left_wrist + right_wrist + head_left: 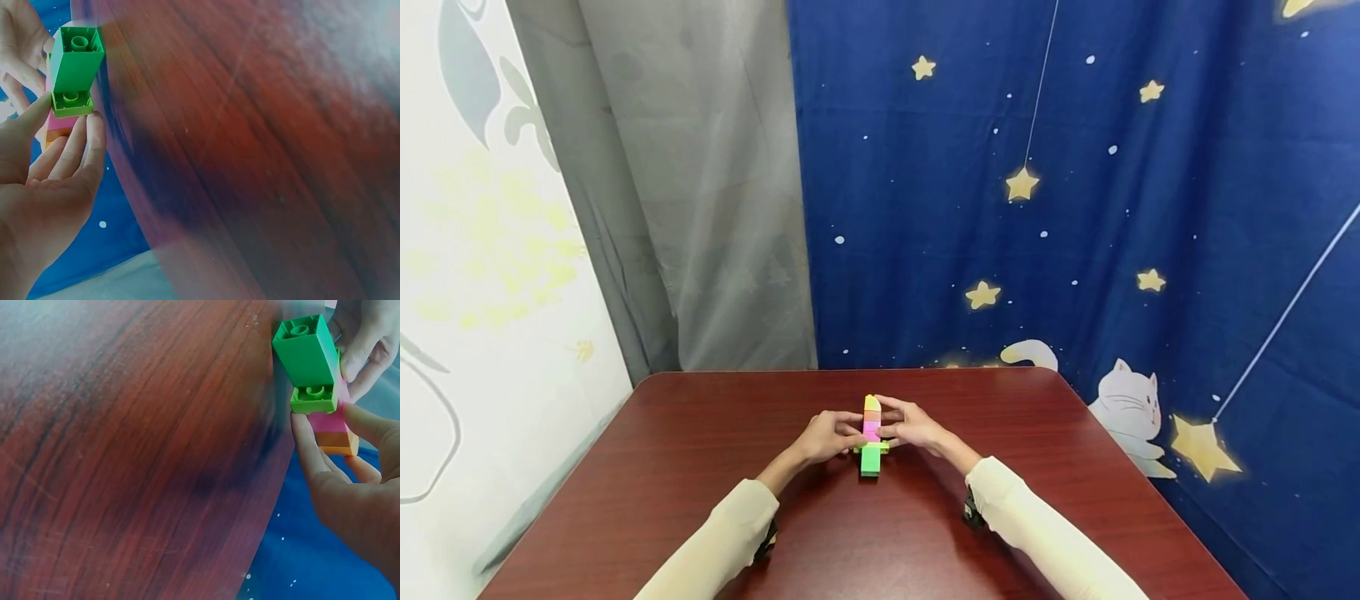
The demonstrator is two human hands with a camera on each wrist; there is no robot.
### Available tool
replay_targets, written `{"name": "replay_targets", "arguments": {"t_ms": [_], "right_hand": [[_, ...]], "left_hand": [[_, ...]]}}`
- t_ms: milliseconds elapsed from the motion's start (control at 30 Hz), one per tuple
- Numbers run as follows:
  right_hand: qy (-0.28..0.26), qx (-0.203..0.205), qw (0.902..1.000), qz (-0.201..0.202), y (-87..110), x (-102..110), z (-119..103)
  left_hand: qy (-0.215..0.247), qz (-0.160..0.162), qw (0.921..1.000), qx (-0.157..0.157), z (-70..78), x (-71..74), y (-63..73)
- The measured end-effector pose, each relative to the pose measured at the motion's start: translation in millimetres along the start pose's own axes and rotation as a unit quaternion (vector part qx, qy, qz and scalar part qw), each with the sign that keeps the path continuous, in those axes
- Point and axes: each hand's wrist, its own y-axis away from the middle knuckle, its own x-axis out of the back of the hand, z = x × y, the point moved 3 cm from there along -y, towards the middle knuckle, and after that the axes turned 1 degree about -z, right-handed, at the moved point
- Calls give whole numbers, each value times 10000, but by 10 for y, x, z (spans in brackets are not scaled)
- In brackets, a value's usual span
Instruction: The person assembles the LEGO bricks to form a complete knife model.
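Both hands hold one toy block model (872, 430) between them over the middle of the table. Its green block (870, 461) points toward me, with a thin lime-green crosspiece, then pink, orange and yellow blocks reaching away. Hollow undersides of the green block (76, 69) and the lime-green piece (312, 399) show in the wrist views. My left hand (827, 435) grips the model's left side, thumb and fingers around the pink and lime-green part. From the right side, my right hand (916, 426) pinches the pink part (325, 420) between thumb and fingers.
The dark red wooden table (865, 542) has rounded far corners. Behind it hang a grey curtain (715, 208) and a blue curtain (925, 208) with stars and a white cat. A pale patterned panel (497, 275) stands at the left.
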Motion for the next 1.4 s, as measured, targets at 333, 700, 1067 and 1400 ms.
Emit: {"name": "replay_targets", "arguments": {"t_ms": [333, 700, 1067, 1400], "right_hand": [[-32, -139, 9991, 400, 34, 22, 61], [-22, -28, 9975, 707, 23, -22, 173], [-61, 68, 9971, 757, 40, -34, 216], [1827, 548, 9704, 1483, 143, 162, 199]], "left_hand": [[265, 15, 9995, 141, -22, -52, -30], [311, 39, 9989, 356, -71, -83, -6], [449, -6, 9978, 478, -70, -96, 5], [-943, 442, 9942, 276, -11, 168, 39]]}}
